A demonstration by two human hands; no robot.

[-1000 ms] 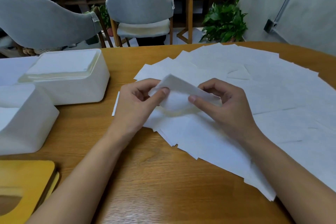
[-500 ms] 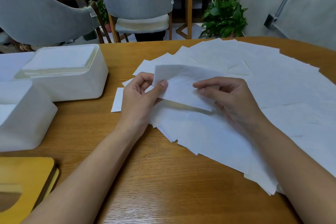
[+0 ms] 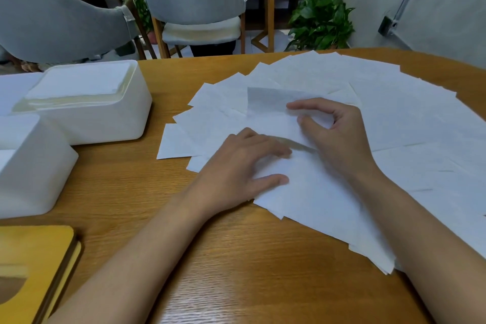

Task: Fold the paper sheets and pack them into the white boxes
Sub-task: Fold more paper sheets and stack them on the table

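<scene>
Right hand pinches raised sheet, long axis sideways, right of white box; left hand flat on pile, nearer box.

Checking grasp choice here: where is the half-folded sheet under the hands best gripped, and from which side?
Probably best to pinch its raised far flap at the right end, coming from the right, as the right hand does. That flap stands clear of the fanned sheets, so fingers fit both sides; the rest lies flat under the left hand.
</scene>
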